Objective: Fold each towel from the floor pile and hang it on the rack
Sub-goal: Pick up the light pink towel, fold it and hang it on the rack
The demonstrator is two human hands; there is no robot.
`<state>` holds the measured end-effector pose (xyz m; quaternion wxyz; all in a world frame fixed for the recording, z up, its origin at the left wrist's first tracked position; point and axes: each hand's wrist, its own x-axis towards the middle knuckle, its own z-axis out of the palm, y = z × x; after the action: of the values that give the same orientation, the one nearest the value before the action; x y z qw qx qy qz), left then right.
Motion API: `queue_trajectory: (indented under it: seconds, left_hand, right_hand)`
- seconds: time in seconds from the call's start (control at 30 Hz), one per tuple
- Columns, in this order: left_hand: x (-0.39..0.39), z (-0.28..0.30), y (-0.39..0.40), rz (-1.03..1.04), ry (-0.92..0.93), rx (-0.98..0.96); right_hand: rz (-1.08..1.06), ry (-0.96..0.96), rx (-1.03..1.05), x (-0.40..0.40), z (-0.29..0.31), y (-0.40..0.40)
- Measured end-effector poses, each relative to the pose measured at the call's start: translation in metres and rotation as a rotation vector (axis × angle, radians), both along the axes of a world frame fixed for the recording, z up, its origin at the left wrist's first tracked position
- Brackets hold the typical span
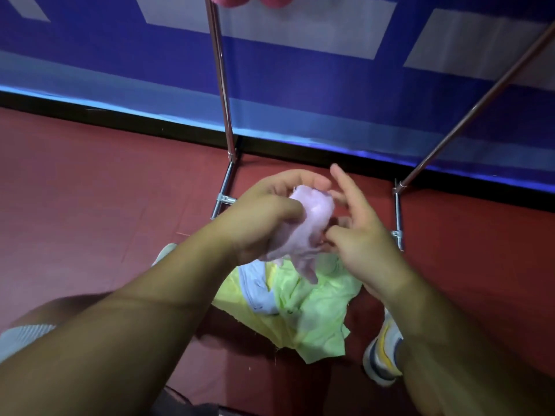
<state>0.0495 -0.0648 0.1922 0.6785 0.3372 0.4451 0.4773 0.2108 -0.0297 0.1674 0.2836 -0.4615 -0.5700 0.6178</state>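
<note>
Left hand (264, 214): my fingers clamp the bunched pink towel (312, 223).
Right hand (360, 232): touching its edge; grip unclear.
Pile (300, 304): under my hands, between the rack (220, 85) feet.

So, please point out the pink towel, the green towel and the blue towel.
pink towel (313, 225): head view, bunched middle.
green towel (316, 312): head view, crumpled middle.
blue towel (258, 292): head view, visible fold.

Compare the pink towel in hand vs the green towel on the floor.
Colour: the pink towel is pale pink, the green towel lime. Pose: the pink towel is bunched up in the left hand, while the green towel lies spread and crumpled on the floor. Both are unfolded.
</note>
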Motion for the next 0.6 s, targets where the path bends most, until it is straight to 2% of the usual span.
queue_trajectory:
  seconds: [0.07, 0.13, 0.2, 0.3, 0.37, 0.4, 0.5, 0.6]
  left_hand:
    - [-0.005, 0.005, 0.001, -0.106, 0.049, 0.074]
    - [-0.013, 0.008, 0.004, -0.139, 0.131, 0.119]
    - [-0.025, 0.008, 0.010, -0.128, 0.307, 0.159]
    - [-0.040, 0.004, 0.020, -0.075, 0.668, 0.285]
    - [-0.045, 0.001, 0.025, -0.054, 0.741, 0.348]
    - [-0.046, 0.000, 0.026, -0.047, 0.745, 0.362]
    - [-0.047, -0.002, 0.031, -0.031, 0.721, 0.364]
    - [-0.052, -0.002, 0.036, -0.010, 0.709, 0.362]
  right_hand:
    - [0.126, -0.047, 0.096, -0.001, -0.003, 0.009]
    - [0.234, -0.185, 0.215, -0.001, 0.000, 0.023]
    - [0.276, -0.342, 0.331, 0.001, 0.001, 0.036]
    - [0.264, -0.460, 0.477, 0.006, 0.001, 0.050]
    - [0.325, -0.603, 0.581, 0.006, 0.003, 0.053]
    - [0.393, -0.626, 0.562, 0.005, 0.005, 0.054]
    - [0.585, -0.358, 0.326, -0.002, 0.008, 0.052]
    - [0.501, -0.205, 0.248, -0.004, 0.003, 0.058]
